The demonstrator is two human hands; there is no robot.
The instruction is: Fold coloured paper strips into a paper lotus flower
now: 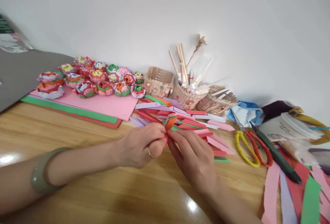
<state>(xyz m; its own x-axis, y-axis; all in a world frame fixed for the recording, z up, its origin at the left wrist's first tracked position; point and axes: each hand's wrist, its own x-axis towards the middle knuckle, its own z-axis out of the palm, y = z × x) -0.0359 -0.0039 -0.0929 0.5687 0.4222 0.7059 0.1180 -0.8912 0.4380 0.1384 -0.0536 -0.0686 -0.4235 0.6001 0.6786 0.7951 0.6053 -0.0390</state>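
Observation:
Near the middle of the view, my left hand (143, 145), with a ring on one finger, pinches a small bundle of folded paper (170, 122) in orange, green and red. My right hand (193, 155) meets it from the right, its fingertips closed on the lower part of the same bundle. Both hands are just above the wooden table, touching or nearly touching each other. Behind them lies a spread of folded paper strips (192, 121) in red, pink, green and lilac. The lower end of the bundle is partly hidden by my fingers.
Several folded paper flowers (98, 76) stand on pink sheets (113, 105) at the back left. Three craft-stick baskets (158, 82) line the wall, some holding sticks. To the right are yellow-handled scissors (239, 138), a red-and-green cutting tool (277, 155), a plastic tub (288, 127) and loose paper strips (310, 196).

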